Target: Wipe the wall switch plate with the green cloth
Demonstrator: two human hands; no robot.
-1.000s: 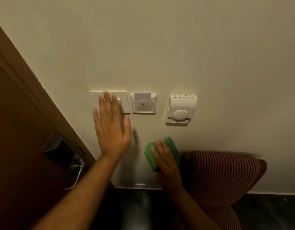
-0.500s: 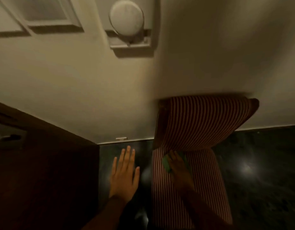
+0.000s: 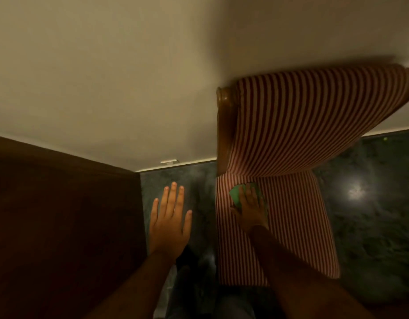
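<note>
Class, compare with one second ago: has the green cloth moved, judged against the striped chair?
Yes. The green cloth, under the right hand, has dropped from the wall beside the striped chair backrest to its seat.

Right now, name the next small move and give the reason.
Probably let go of the green cloth: the right hand presses it flat on the striped chair seat, the left hand hangs open and empty, and no switch plate is in view.

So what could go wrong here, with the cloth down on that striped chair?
The switch plate is out of view, so wiping cannot resume until the person looks up. The right hand presses the green cloth flat on the striped chair; if damp, it may mark the fabric. The left hand is empty.
</note>
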